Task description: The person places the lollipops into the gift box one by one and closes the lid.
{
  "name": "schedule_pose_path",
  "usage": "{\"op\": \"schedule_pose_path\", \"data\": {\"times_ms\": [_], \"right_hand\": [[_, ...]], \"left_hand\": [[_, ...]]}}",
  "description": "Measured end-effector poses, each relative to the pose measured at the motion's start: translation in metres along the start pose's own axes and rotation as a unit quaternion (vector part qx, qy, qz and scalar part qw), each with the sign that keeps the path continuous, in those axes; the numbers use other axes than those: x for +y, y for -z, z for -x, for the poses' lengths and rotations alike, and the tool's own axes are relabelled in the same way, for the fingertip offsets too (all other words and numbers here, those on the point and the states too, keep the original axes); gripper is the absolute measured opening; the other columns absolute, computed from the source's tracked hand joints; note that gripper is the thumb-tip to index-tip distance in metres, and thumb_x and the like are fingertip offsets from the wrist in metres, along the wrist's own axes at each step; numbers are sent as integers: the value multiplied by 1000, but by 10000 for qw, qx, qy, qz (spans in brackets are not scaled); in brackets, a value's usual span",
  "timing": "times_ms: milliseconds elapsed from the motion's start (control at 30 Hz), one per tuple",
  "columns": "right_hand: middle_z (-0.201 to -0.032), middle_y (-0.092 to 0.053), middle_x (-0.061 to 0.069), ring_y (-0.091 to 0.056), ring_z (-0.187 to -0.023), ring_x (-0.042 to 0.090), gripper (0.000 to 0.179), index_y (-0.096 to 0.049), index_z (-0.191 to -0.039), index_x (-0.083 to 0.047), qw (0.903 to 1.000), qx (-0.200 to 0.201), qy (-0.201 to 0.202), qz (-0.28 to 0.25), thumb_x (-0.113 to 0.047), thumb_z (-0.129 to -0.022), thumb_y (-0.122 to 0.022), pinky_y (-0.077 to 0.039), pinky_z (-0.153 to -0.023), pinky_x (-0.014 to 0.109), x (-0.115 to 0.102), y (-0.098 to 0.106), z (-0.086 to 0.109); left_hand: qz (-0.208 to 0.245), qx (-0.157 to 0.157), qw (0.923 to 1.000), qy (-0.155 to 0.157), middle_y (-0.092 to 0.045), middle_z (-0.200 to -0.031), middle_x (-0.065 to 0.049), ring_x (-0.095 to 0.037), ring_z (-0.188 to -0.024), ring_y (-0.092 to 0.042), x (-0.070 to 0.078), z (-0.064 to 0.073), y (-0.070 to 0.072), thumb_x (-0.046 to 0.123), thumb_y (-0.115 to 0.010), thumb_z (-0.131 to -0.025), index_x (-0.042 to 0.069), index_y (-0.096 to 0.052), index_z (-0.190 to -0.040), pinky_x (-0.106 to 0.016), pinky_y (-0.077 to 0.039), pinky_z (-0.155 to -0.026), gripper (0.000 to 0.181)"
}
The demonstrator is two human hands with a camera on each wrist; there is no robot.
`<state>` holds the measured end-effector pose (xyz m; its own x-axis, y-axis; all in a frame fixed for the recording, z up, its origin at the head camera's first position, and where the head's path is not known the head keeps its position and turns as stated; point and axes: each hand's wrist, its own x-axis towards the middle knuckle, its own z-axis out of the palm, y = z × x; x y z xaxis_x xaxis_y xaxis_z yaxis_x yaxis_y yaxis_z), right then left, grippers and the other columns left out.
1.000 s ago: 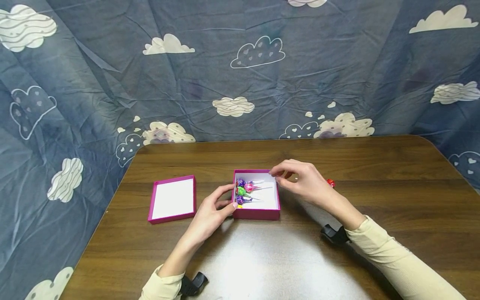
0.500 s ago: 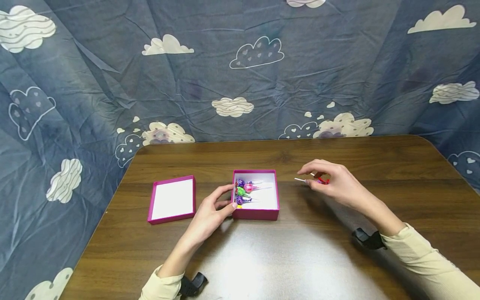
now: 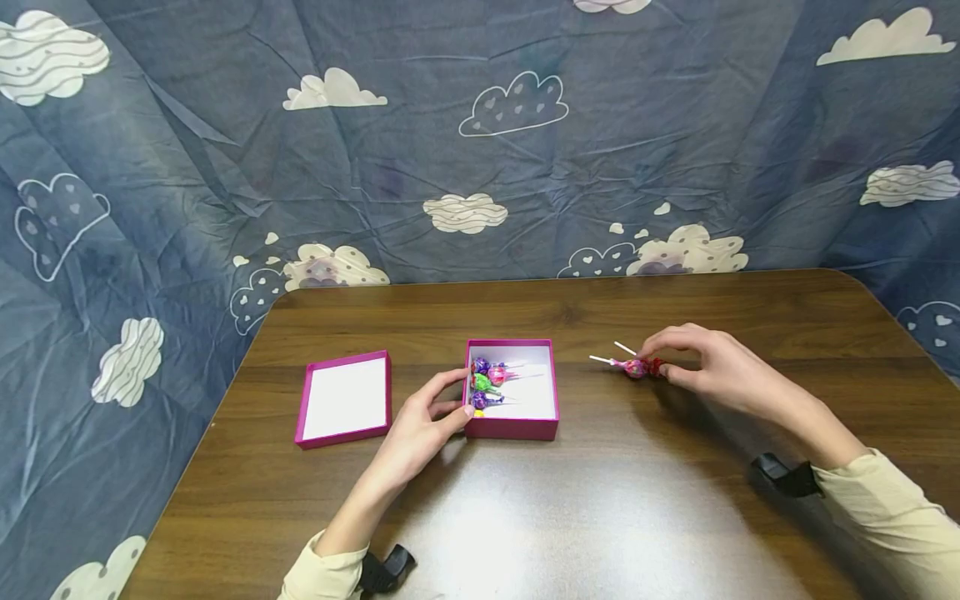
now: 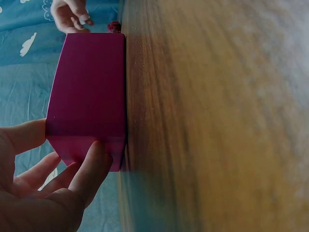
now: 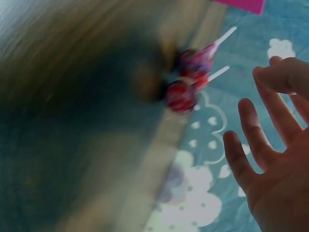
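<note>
My left hand (image 3: 422,429) holds the left side of a pink box (image 3: 513,428), thumb at the rim and fingers against the outer wall. In the box lie several wrapped lollipops, among them a green one (image 3: 482,382) and a pink one (image 3: 498,376), heads toward the left wall. My right hand (image 3: 716,368) hovers over two more lollipops on the table, one pink-purple (image 3: 636,367), one red (image 3: 657,367). Its thumb and index finger are near the red head. In the right wrist view the red lollipop (image 5: 181,96) appears apart from my right hand (image 5: 280,150).
A pink lid (image 3: 387,392) with a white inside lies left of the box. Everything rests on a brown wooden table (image 3: 570,517). A blue curtain (image 3: 420,150) with clouds hangs behind the table's far edge.
My right hand has moved right, from the box's far right corner to the two lollipops, uncovering the pink-purple one. My left hand and the box have stayed nearly still.
</note>
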<state>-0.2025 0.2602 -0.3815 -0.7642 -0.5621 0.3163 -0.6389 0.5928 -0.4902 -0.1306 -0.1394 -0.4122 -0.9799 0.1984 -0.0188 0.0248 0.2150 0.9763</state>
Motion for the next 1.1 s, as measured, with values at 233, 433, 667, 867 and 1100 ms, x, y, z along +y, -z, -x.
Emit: {"op": "schedule_pose_path", "data": {"times_ms": [233, 433, 667, 867, 1100], "right_hand": [[-102, -70, -9, -63, -95, 15, 33, -73, -105, -19, 9987, -422, -221, -190, 6, -84, -69, -43, -83, 24, 22, -4, 4], [-103, -69, -9, -61, -94, 13, 36, -73, -103, -24, 9957, -617, -695, -10, 3, -80, -69, -44, -79, 28, 30, -8, 7], [-102, -68, -9, -60, -92, 14, 41, -73, -104, -25, 9945, -632, -799, 233, 3, -73, -74, -44, -76, 28, 34, -10, 12], [-99, -66, -9, -55, -77, 9, 37, -73, -108, -20, 9917, -849, -962, 95, 0, -77, -76, -44, -66, 27, 34, -12, 17], [-86, -62, -9, -51, -72, 7, 29, -73, -108, -19, 9891, -863, -1192, 23, -15, -80, -81, -42, -62, 26, 28, -15, 19]], "left_hand": [[15, 23, 10000, 53, -54, -139, -14, -29, -114, -61, 0, 1, 0, 9, -69, -91, 14, -54, -140, -41, -51, -88, 52], [5, 31, 10000, 65, -55, -138, -14, -28, -113, -62, 1, 1, -1, 8, -69, -91, 15, -54, -140, -40, -51, -87, 51], [43, 27, 10000, 35, -54, -138, -14, -29, -114, -61, 1, 0, 0, 9, -68, -91, 14, -54, -140, -40, -50, -89, 51], [46, 16, 10000, 46, -54, -139, -13, -29, -115, -61, 0, 0, -1, 9, -68, -91, 14, -54, -140, -40, -50, -90, 51], [48, 10, 10000, 5, -54, -139, -14, -29, -115, -61, 0, 0, -1, 8, -68, -91, 14, -54, -140, -40, -50, -90, 51]]}}
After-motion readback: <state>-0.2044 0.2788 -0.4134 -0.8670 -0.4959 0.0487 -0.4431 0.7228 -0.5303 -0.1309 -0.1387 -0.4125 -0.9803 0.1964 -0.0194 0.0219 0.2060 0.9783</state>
